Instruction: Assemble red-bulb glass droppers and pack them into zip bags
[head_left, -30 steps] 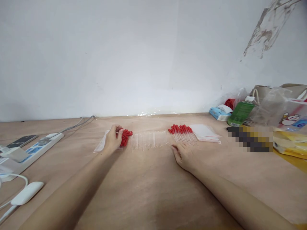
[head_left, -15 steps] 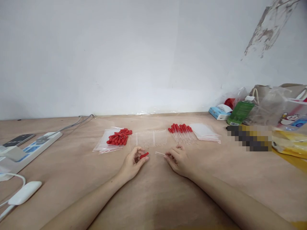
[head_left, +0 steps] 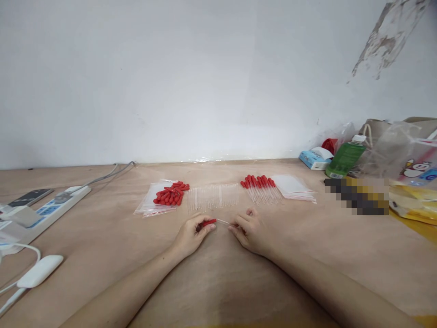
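My left hand (head_left: 193, 233) is closed around a red rubber dropper bulb (head_left: 210, 222), its open end facing right. Between the fingers of my right hand (head_left: 248, 230) is a thin clear dropper tube (head_left: 223, 221). The tube's left end meets the mouth of the bulb; whether it sits inside cannot be made out. Beyond my hands lies a row of clear tubes (head_left: 213, 196). A heap of red bulbs (head_left: 170, 194) rests on clear plastic bags (head_left: 145, 202) to the left. Droppers with red bulbs fitted (head_left: 261, 187) lie side by side at the right.
More clear bags (head_left: 294, 187) lie right of the droppers. A power strip (head_left: 51, 214), a phone (head_left: 30, 198) and a white corded block (head_left: 41, 271) are at left. Far right are a tissue box (head_left: 314, 159), a green bottle (head_left: 346, 157) and plastic bags (head_left: 406, 155).
My hands have come closer together. The tube and the red bulb, apart before, now touch end to end. The view has shifted slightly.
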`<action>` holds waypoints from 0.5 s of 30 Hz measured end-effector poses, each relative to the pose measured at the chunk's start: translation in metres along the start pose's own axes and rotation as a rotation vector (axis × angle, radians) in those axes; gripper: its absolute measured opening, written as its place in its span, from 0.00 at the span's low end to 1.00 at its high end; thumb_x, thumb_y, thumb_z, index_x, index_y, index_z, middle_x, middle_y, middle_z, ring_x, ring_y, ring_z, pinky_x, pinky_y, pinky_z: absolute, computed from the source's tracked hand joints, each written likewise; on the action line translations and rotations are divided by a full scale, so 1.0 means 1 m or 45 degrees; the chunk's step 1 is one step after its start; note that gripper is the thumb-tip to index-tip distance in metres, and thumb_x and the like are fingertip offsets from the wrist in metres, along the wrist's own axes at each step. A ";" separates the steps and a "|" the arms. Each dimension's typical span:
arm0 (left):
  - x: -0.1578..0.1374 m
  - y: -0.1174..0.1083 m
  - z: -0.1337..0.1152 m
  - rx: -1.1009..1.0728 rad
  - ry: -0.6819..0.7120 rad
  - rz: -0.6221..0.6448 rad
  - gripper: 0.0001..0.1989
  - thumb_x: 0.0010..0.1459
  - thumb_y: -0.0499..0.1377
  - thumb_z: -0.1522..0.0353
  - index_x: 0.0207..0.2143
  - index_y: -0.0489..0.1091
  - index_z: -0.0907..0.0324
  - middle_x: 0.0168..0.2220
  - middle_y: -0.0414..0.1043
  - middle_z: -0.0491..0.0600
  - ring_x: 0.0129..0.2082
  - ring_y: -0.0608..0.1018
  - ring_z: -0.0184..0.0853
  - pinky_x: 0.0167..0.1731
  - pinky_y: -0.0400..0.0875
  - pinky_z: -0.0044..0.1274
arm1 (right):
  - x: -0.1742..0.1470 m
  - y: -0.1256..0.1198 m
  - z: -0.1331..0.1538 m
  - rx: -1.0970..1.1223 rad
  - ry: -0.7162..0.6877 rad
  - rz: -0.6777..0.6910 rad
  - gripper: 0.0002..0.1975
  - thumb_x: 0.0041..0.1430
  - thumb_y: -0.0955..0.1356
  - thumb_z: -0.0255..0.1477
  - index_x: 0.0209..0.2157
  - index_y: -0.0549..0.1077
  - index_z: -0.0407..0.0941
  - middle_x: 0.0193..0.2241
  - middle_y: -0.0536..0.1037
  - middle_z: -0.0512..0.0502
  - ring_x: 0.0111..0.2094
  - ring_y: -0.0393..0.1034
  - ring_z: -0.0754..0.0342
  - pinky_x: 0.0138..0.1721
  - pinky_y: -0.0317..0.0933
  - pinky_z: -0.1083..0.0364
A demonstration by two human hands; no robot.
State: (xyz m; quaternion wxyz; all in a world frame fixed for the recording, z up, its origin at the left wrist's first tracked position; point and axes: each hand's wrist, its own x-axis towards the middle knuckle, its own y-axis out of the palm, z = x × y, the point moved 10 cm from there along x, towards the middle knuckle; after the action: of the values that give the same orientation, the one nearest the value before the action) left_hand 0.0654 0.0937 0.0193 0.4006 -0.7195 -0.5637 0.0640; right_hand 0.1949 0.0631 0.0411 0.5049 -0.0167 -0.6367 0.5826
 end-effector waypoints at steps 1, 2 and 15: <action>0.000 -0.001 -0.002 -0.004 0.003 0.000 0.10 0.55 0.54 0.63 0.35 0.70 0.58 0.32 0.71 0.49 0.33 0.72 0.33 0.33 0.66 0.24 | 0.000 0.000 0.001 -0.004 0.000 0.008 0.09 0.58 0.60 0.28 0.27 0.68 0.43 0.23 0.73 0.51 0.23 0.62 0.60 0.36 0.47 0.55; 0.000 -0.001 -0.003 -0.003 0.005 0.001 0.10 0.55 0.54 0.63 0.34 0.70 0.58 0.32 0.72 0.49 0.33 0.72 0.32 0.33 0.66 0.24 | 0.000 0.000 0.002 -0.007 -0.003 0.017 0.09 0.58 0.60 0.28 0.27 0.68 0.43 0.23 0.73 0.51 0.23 0.61 0.60 0.35 0.46 0.55; 0.000 0.003 -0.010 -0.097 0.016 0.060 0.09 0.55 0.53 0.65 0.31 0.71 0.58 0.30 0.71 0.48 0.31 0.72 0.32 0.31 0.65 0.23 | -0.003 -0.002 0.007 0.015 -0.045 0.047 0.10 0.59 0.60 0.28 0.29 0.71 0.45 0.24 0.75 0.51 0.22 0.61 0.60 0.34 0.44 0.55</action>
State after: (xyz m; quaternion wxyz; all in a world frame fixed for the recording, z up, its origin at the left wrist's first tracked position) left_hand 0.0728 0.0884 0.0237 0.3748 -0.7477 -0.5461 0.0475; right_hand 0.1926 0.0554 0.0422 0.4828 -0.0150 -0.6418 0.5957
